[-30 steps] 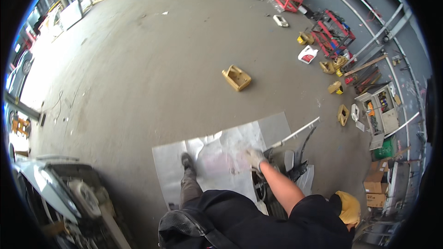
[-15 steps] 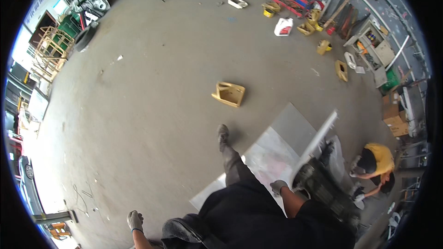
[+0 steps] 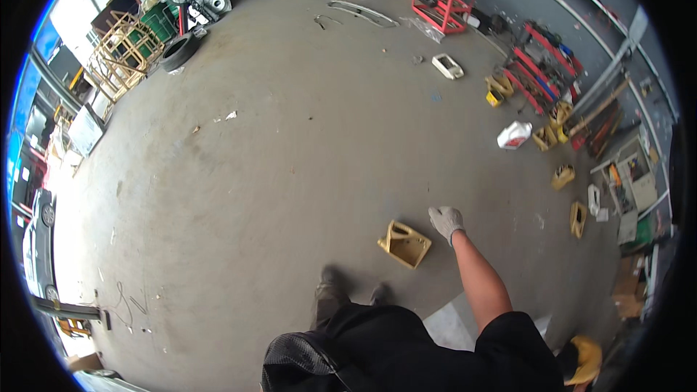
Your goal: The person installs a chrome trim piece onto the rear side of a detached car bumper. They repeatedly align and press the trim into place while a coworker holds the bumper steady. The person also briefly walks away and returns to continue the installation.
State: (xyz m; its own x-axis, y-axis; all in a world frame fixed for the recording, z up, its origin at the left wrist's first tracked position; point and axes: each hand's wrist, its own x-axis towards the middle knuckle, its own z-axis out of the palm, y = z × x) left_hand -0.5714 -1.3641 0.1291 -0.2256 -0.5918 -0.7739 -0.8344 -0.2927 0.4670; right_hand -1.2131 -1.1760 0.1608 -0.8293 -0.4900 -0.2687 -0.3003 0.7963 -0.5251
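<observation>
My right hand (image 3: 446,223), in a pale grey work glove with a blue wrist edge, reaches forward above the floor with its fingers curled closed. Nothing shows in its grip. Just left of and nearer than the hand, a cut-open yellow plastic jug (image 3: 406,245) lies on the floor, apart from it. Both of my shoes stand close to that jug. My left hand is out of the picture.
Ahead to the right are two red tool carts (image 3: 440,11), a white jug (image 3: 515,135), more cut jugs (image 3: 578,219) and a grey cabinet (image 3: 634,174). A tire (image 3: 179,51) lies far left. Near right, a person in yellow (image 3: 585,359) bends by a pale sheet (image 3: 451,325).
I have walked forward, so the yellow jug is now close to my feet. My right arm has swung out ahead. My left hand has left the view; the dark car part has too.
</observation>
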